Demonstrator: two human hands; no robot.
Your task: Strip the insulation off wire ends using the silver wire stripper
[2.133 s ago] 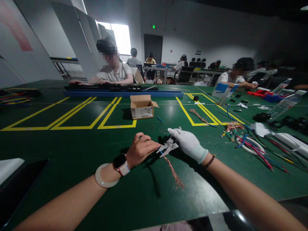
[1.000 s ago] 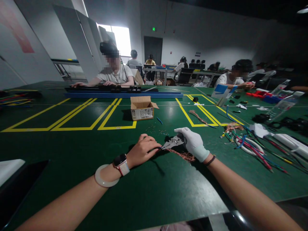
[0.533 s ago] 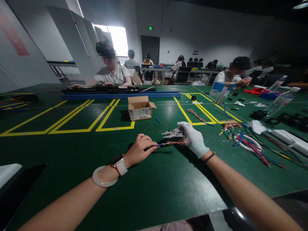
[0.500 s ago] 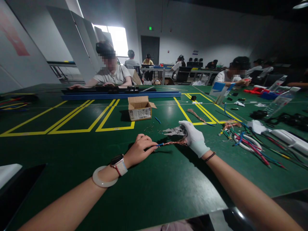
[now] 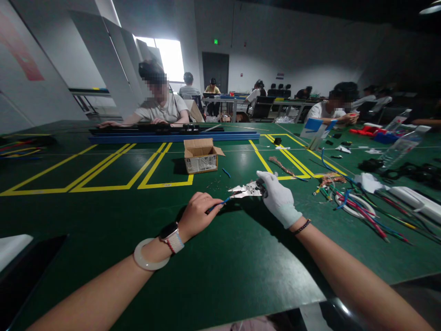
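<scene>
My left hand (image 5: 200,210), ungloved, pinches a blue wire (image 5: 226,201) between thumb and fingers. The wire's end points right and touches, or nearly touches, the jaws of a silver wire stripper (image 5: 251,190). My right hand (image 5: 279,198), in a white glove, is closed around the stripper's handles, which its fingers mostly hide. The jaws point left toward my left hand and look slightly parted. Just beyond them on the green table (image 5: 165,276) lie a short blue wire offcut (image 5: 226,173) and small scattered bits.
An opened cardboard box (image 5: 202,163) stands ahead. Frayed copper strands (image 5: 280,166) lie right of it. Farther right are coloured wires (image 5: 365,214), a white power strip (image 5: 415,200) and a plastic bottle (image 5: 403,147). Across the table, a person (image 5: 161,108) sits behind a blue rail (image 5: 172,137).
The long bare copper strands between my hands are no longer seen there. The stripper's jaws have swung into clearer view and now meet the blue wire near my left fingertips.
</scene>
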